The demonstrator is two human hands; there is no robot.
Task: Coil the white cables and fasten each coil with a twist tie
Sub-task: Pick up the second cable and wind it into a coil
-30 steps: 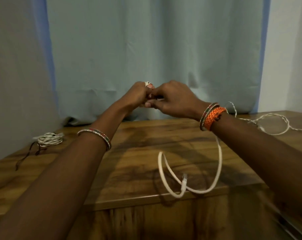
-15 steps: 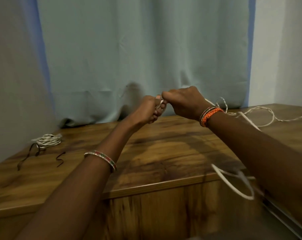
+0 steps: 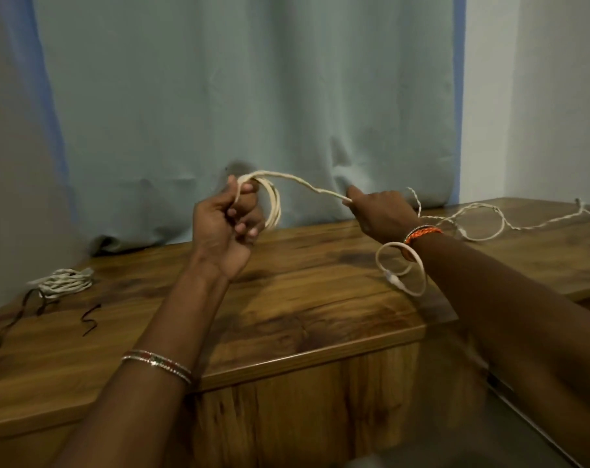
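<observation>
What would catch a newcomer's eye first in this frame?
The white cable stretched in mid-air between the two raised hands: the left hand grips a few loops of it, while the right hand pinches the strand and draws it out to the side. Behind the right wrist, the rest of the cable trails loose across the wooden table. At the far left lies a finished coil, with dark twist ties beside it.
</observation>
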